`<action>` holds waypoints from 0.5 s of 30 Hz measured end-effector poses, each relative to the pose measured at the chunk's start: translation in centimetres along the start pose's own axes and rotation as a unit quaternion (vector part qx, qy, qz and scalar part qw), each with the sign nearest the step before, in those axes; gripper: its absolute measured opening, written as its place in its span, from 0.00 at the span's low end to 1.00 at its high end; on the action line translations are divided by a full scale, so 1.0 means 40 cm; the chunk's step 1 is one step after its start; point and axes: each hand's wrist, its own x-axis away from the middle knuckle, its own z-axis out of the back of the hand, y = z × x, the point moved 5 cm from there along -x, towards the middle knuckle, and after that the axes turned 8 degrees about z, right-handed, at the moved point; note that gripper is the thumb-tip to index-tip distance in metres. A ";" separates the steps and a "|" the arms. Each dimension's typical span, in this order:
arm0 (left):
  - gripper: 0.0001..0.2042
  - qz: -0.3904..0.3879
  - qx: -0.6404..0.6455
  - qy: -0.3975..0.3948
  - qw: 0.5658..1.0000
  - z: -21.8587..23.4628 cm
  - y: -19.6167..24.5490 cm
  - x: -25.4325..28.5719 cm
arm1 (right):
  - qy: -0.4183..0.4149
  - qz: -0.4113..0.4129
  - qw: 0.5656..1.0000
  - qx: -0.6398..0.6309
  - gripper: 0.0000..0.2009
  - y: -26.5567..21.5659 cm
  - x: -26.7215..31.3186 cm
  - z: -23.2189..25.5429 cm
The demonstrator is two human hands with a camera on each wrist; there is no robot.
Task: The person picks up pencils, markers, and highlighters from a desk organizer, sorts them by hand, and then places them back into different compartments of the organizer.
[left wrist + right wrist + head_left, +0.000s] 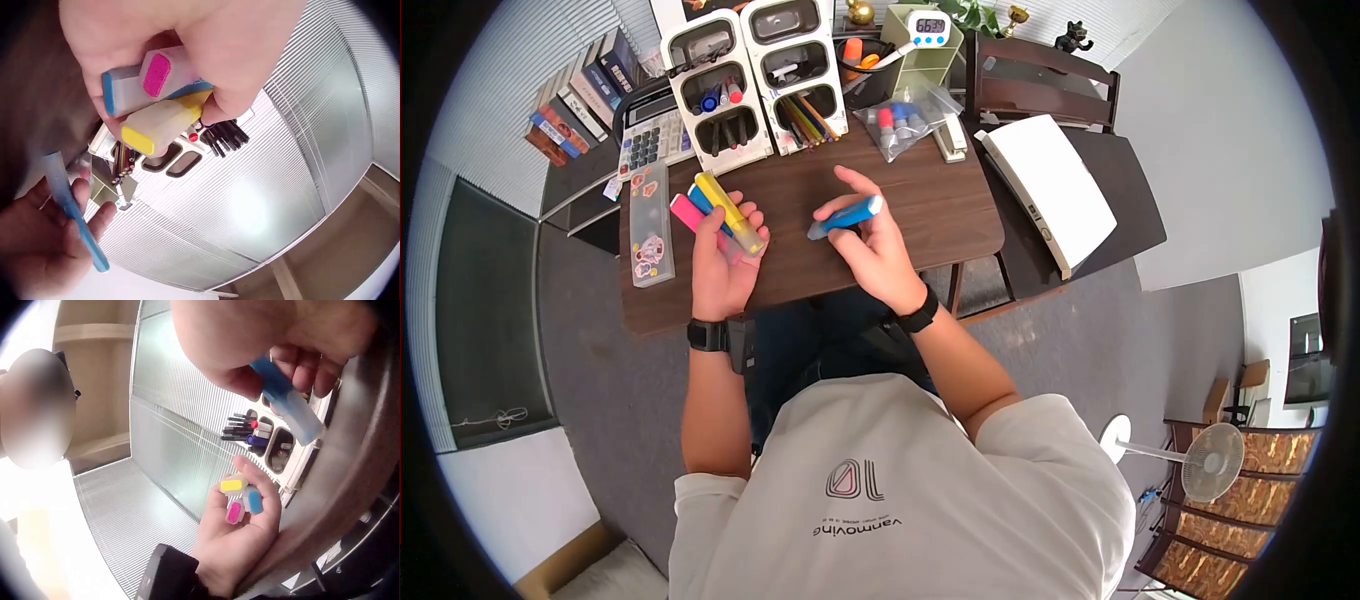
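Note:
My left hand (722,275) grips three highlighters together above the table's front left part: a yellow one (731,213), a pink one (691,213) and a blue one (125,89). Their coloured ends face the camera in the left wrist view, the thumb lying across the yellow one. To the right, my right hand (878,255) pinches another blue highlighter (847,217) between thumb and fingers, held slanted over the table. In the right wrist view its pale translucent end (302,425) points away from the palm. A gap separates the two hands.
Along the back of the brown table (800,265) stand white pen organizers (718,95), a clear bag of markers (905,125) and a stapler (950,138). A stickered clear case (652,225) and a calculator (653,145) are at left. A thick white book (1055,190) lies at right.

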 end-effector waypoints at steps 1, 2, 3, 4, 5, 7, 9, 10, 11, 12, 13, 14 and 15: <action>0.17 0.005 -0.015 0.023 1.000 0.002 -0.001 -0.001 | -0.004 -0.007 1.000 -0.003 0.34 0.000 0.000 -0.001; 0.19 0.011 -0.029 0.047 0.998 0.003 -0.004 0.000 | -0.007 -0.015 1.000 -0.007 0.35 -0.001 0.000 -0.004; 0.19 0.009 -0.030 0.043 0.999 -0.007 -0.008 -0.001 | -0.007 -0.011 1.000 -0.007 0.35 -0.007 0.001 -0.006; 0.20 -0.010 -0.063 0.037 0.997 -0.023 -0.010 -0.003 | -0.020 -0.018 1.000 0.004 0.35 -0.012 0.000 -0.011; 0.21 -0.030 -0.096 0.029 0.995 -0.038 -0.012 -0.002 | -0.031 -0.024 0.999 0.015 0.35 -0.017 0.000 -0.015; 0.22 -0.055 -0.181 0.000 0.982 -0.053 -0.031 -0.005 | -0.038 -0.011 0.998 0.048 0.34 -0.015 0.001 -0.024; 0.22 -0.079 -0.263 -0.030 0.961 -0.073 -0.042 0.002 | -0.064 0.032 0.984 0.164 0.30 -0.030 -0.001 -0.032; 0.18 -0.091 -0.361 -0.021 0.928 -0.082 -0.042 0.010 | -0.060 0.037 0.983 0.167 0.30 -0.029 0.000 -0.036; 0.15 -0.104 -0.454 -0.010 0.885 -0.089 -0.041 0.018 | -0.064 0.092 0.962 0.247 0.28 -0.032 0.001 -0.046; 0.11 -0.117 -0.543 0.002 0.832 -0.097 -0.042 0.026 | -0.068 0.147 0.932 0.324 0.25 -0.042 0.001 -0.055; 0.06 -0.158 -0.545 0.012 0.823 -0.109 -0.044 0.033 | -0.078 0.140 0.933 0.321 0.28 -0.041 0.000 -0.059; 0.06 -0.165 -0.545 0.010 0.822 -0.106 -0.044 0.033 | -0.077 0.146 0.932 0.322 0.28 -0.044 0.000 -0.057; 0.08 -0.146 -0.538 0.017 0.830 -0.096 -0.044 0.030 | -0.088 0.126 0.934 0.322 0.28 -0.041 -0.002 -0.059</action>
